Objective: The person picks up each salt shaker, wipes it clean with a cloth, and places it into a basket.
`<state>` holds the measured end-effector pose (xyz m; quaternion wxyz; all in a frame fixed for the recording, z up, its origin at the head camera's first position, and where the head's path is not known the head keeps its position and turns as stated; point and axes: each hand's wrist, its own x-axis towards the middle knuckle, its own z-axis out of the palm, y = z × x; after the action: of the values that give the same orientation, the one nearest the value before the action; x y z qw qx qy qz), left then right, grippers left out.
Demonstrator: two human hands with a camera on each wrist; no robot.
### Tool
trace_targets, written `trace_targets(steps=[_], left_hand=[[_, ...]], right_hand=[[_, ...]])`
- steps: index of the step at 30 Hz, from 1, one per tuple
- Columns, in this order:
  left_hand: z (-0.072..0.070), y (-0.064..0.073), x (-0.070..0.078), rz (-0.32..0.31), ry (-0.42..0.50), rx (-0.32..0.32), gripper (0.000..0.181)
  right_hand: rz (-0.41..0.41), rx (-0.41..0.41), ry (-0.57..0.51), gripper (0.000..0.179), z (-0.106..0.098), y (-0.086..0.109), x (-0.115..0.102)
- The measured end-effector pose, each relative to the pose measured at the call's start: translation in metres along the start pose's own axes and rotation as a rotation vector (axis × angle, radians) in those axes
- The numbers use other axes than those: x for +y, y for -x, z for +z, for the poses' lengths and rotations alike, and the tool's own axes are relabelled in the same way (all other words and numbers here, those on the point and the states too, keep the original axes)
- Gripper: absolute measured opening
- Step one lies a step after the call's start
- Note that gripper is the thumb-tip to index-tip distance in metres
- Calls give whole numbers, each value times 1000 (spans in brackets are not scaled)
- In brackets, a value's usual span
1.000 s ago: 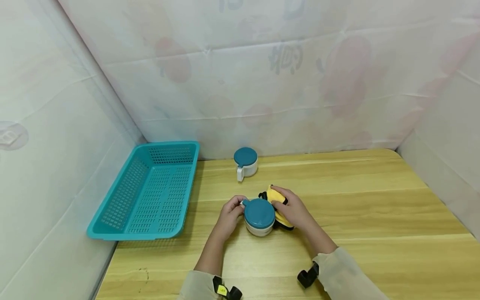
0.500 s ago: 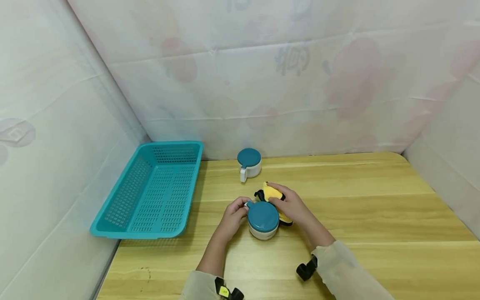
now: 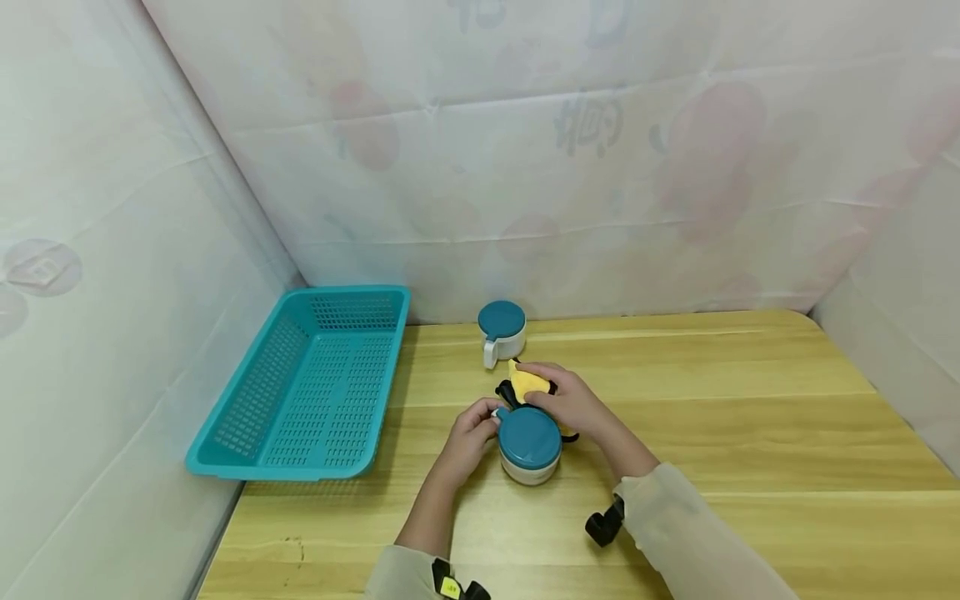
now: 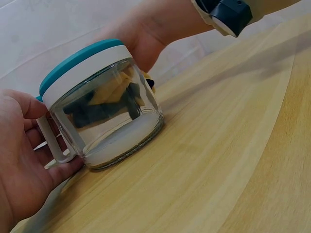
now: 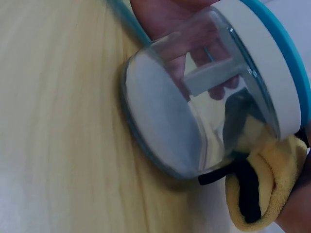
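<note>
A clear glass seasoning jar (image 3: 529, 450) with a blue lid, white collar and white side handle stands on the table, a white layer at its bottom. My left hand (image 3: 467, 437) grips its handle (image 4: 51, 138) from the left. On the far side of the jar, my right hand (image 3: 570, 404) holds a soft yellow-and-black fuzzy cloth piece (image 3: 528, 383) between thumb and fingers. In the right wrist view this fuzzy piece (image 5: 267, 182) lies right at the glass, with a black stripe and a black strap end. Part of it shows through the jar in the left wrist view.
A second jar with a blue lid (image 3: 502, 329) stands behind, near the table's back edge. At the left is a teal perforated plastic basket (image 3: 370, 450). Printed white cloth walls (image 3: 450, 192) enclose the wooden table (image 3: 712, 417) at the back and sides.
My right hand has slid the yellow-and-black piece leftward round the jar, from its right side to its far side. My left hand keeps its grip on the handle; the head view has shifted slightly.
</note>
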<state>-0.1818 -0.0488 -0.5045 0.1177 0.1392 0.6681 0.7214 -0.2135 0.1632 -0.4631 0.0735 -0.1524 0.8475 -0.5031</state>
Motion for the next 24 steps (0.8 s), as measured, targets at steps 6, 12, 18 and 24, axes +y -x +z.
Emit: trace_targets(steps=[6, 12, 18, 24], left_hand=[[1, 0, -1, 15, -6, -5, 22], [2, 1, 1, 18, 1, 10, 21], [4, 2, 4, -5, -14, 32, 20], [7, 9, 22, 17, -67, 56, 20]], right_hand=[[-17, -4, 24, 46, 0, -2, -6], [79, 2, 16, 45, -1, 0, -5], [161, 25, -19, 45, -3, 6, 0], [177, 83, -27, 46, -5, 13, 3]])
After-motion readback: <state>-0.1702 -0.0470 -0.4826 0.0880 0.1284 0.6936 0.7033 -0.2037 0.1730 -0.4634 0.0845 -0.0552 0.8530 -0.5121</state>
